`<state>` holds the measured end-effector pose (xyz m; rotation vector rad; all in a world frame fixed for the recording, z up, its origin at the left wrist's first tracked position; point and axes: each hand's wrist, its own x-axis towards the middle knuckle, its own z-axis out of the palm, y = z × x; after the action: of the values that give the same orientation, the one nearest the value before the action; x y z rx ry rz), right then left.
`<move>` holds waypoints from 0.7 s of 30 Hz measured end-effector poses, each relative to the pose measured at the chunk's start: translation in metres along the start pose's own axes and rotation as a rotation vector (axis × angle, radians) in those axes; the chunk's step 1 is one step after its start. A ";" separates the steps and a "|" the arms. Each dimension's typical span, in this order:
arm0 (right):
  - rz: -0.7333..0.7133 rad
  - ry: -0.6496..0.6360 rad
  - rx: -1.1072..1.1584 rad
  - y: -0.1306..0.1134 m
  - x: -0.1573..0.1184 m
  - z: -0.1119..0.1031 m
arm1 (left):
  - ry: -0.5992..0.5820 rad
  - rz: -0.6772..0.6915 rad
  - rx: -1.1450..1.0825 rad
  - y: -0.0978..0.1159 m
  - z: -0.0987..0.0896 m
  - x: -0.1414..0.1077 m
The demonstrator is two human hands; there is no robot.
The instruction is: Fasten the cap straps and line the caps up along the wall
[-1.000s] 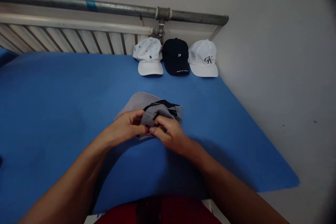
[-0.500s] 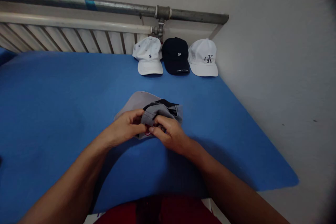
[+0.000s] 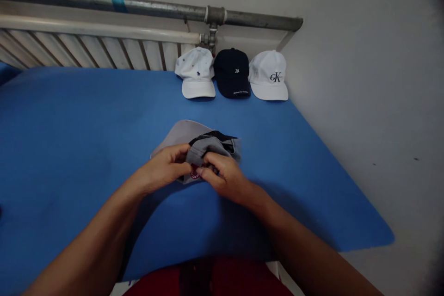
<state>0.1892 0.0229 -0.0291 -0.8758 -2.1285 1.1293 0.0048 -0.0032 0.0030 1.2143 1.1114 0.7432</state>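
A grey baseball cap (image 3: 189, 132) lies on its side on the blue table, its brim pointing to the upper left and its dark inside partly showing. My left hand (image 3: 164, 169) pinches the cap's fabric from the left, thumb and fingers closed on it. From the right, my right hand (image 3: 225, 175) grips the same cap with thumb and forefinger, close to the left fingertips. Between the two hands a dark red patch with pale marks shows on the cap. Some fingers of both hands are hidden by the cloth.
At the back of the blue table (image 3: 86, 125) stand a white cap (image 3: 198, 89), a black cap (image 3: 231, 84) and another white cap (image 3: 268, 90) in a row. Behind them run a radiator (image 3: 79, 48) and a metal pipe (image 3: 159, 9). A wall (image 3: 364, 78) borders the right side.
Almost nothing differs. The left thumb has shifted slightly left, so a little more of the red patch shows; both hands keep hold of the grey cap.
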 end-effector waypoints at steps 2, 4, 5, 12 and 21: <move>-0.002 0.003 0.002 0.001 0.000 0.001 | -0.001 -0.002 0.004 0.000 0.000 0.000; 0.000 0.005 0.003 0.002 0.000 0.001 | -0.005 0.000 0.001 0.001 0.000 0.000; 0.003 0.002 0.002 0.002 0.000 0.001 | -0.004 -0.002 0.003 0.001 0.000 0.000; 0.012 -0.017 -0.008 0.001 0.000 0.000 | 0.002 -0.007 0.018 0.002 0.001 0.000; 0.016 -0.011 -0.004 0.002 -0.001 0.001 | 0.000 0.016 0.042 0.002 0.000 -0.001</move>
<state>0.1897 0.0232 -0.0314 -0.8916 -2.1365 1.1406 0.0048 -0.0033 0.0055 1.2598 1.1235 0.7355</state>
